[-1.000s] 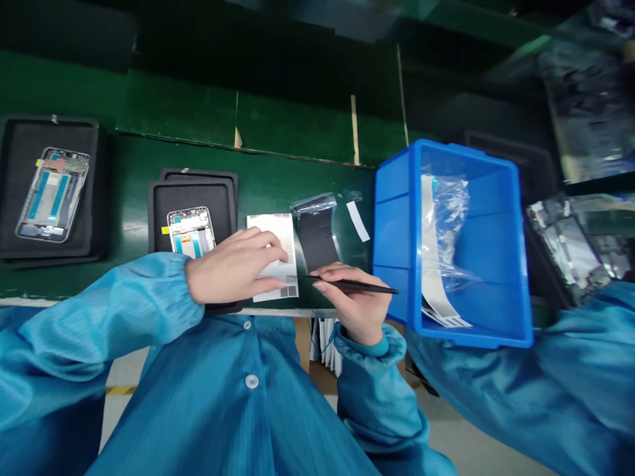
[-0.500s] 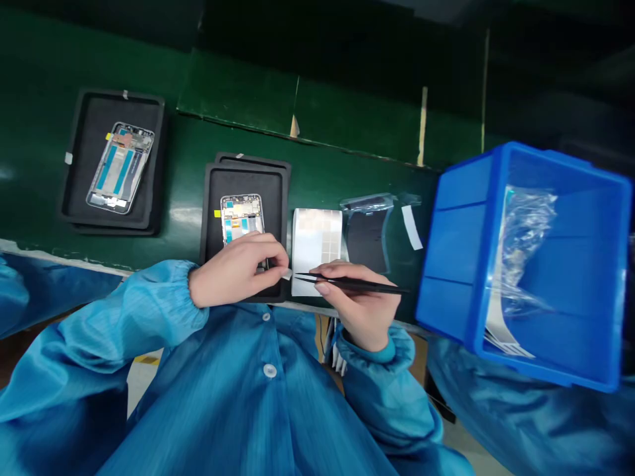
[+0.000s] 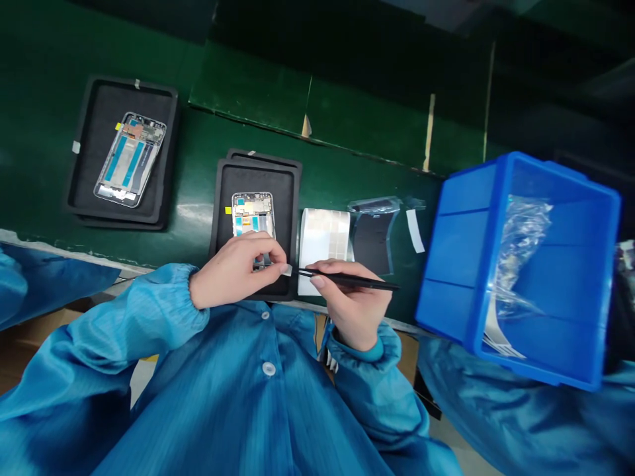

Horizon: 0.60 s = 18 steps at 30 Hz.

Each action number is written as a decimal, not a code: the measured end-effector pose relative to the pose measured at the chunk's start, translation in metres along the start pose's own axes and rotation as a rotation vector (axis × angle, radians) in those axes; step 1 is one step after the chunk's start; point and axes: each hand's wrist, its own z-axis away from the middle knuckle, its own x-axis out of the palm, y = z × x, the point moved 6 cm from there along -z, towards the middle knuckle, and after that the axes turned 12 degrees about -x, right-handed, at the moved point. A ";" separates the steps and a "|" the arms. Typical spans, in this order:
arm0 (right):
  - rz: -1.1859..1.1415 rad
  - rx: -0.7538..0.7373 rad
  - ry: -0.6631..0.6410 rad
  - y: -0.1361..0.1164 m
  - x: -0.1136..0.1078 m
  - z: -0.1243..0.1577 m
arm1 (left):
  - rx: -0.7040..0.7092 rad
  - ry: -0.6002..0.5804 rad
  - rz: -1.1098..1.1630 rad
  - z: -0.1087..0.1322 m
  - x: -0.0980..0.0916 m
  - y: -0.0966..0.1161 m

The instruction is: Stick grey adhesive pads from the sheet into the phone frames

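My left hand (image 3: 238,270) lies curled over the lower end of a phone frame (image 3: 252,215) that sits in a black tray (image 3: 288,198). Its fingertips are pinched beside a small white sticker (image 3: 286,269). My right hand (image 3: 347,301) grips black tweezers (image 3: 357,282), whose tips point left and meet that sticker at the tray's near right corner. A white sheet of square stickers (image 3: 325,238) lies just right of the tray, behind the tweezers.
A second black tray with a phone frame (image 3: 129,158) rests far left on the green bench. A dark film piece (image 3: 372,238) lies beside the sheet. A blue bin (image 3: 516,264) with plastic wrap stands at the right. Another person's blue sleeve (image 3: 520,410) shows at the lower right.
My left hand moved from the sticker sheet onto the phone frame in the tray. The tweezers followed left with a small sticker at their tips. The view shifted right to left.
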 end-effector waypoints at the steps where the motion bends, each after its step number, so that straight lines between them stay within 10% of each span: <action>1: 0.000 0.010 -0.002 0.001 0.001 0.000 | 0.000 -0.002 0.003 0.000 0.000 -0.001; 11: 0.025 0.055 -0.008 0.012 0.003 -0.004 | -0.005 0.008 -0.057 -0.001 -0.006 -0.008; 18: 0.063 0.081 -0.060 0.018 0.016 -0.023 | 0.020 0.364 -0.367 0.021 -0.043 -0.034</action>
